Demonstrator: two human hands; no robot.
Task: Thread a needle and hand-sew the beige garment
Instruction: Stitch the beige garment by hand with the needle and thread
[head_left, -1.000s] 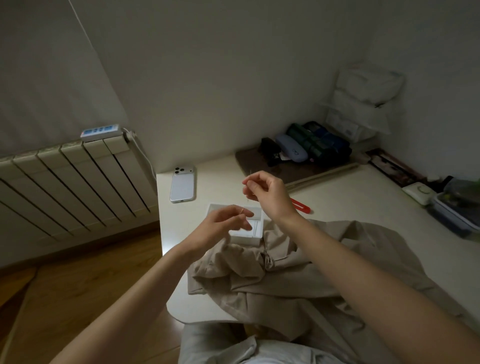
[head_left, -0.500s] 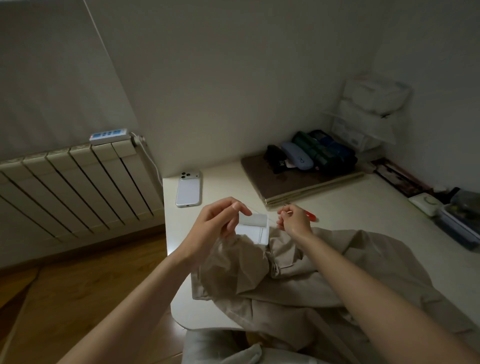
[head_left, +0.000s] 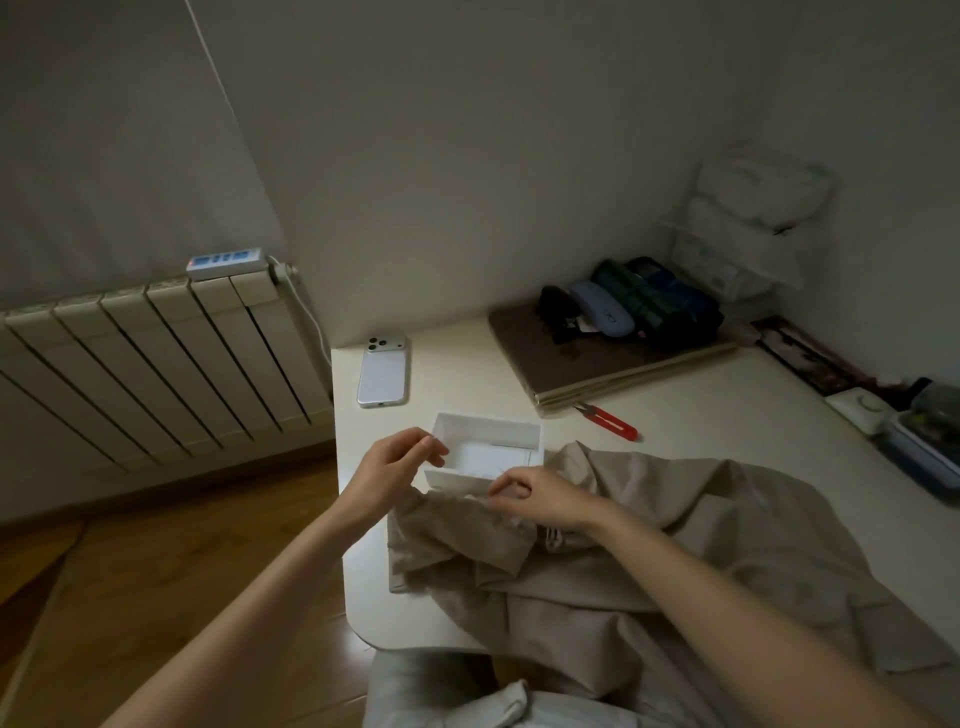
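Note:
The beige garment (head_left: 675, 545) lies crumpled over the near right of the white table (head_left: 701, 431), partly hanging over its front edge. A small white open box (head_left: 488, 447) sits just beyond the garment's upper edge. My left hand (head_left: 389, 478) hovers at the box's left wall, thumb and forefinger pinched together on something too thin to see, apparently thread. My right hand (head_left: 545, 501) rests on the garment's edge in front of the box, its fingers curled into a pinch. No needle is visible.
Red-handled snips (head_left: 610, 422) lie behind the box. A white phone (head_left: 382, 371) lies face down at the table's back left. A brown board (head_left: 597, 364) carries cases and pouches at the back. Containers (head_left: 924, 447) line the right edge. A radiator (head_left: 156, 364) stands to the left.
My right hand has come down from above the table to the garment's edge. My left hand stays by the box. The camera has tilted downward slightly.

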